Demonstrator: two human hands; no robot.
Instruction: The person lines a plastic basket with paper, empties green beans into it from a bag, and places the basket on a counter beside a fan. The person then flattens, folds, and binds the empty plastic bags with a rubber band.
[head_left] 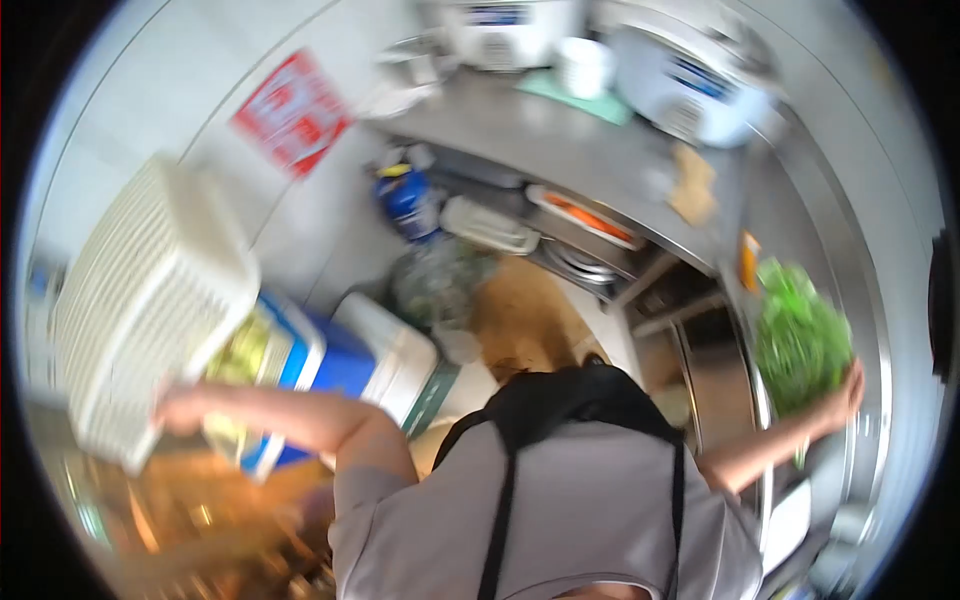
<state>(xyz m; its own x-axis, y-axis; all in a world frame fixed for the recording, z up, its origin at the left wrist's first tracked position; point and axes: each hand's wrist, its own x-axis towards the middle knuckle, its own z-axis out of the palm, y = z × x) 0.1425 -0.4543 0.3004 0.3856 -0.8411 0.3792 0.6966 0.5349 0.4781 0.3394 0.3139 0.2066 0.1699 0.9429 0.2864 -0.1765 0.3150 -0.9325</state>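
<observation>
The steel counter (500,118) runs from your 12 o'clock round to 2 o'clock. At 9 o'clock you have the white slatted basket (150,290), tilted. The blue-and-white container (335,360) is at 8 o'clock, just beside the basket, with pale yellow-green contents at its open end. Two pale cookers stand on the counter, one (515,35) at 12, the other (690,85) between 1 and 2. Your leafy greens (800,335) are at 3 o'clock, by the counter's edge. A red notice (293,113) is fixed to the wall between 10 and 11. Your right hand (845,398), just past 3, holds the greens at their outer end, fingers bent round them. Your left hand (182,408), past 8, touches the basket's lower edge; blur prevents telling whether its fingers grip. A white cup (585,68) stands at 1 o'clock, between the cookers.
</observation>
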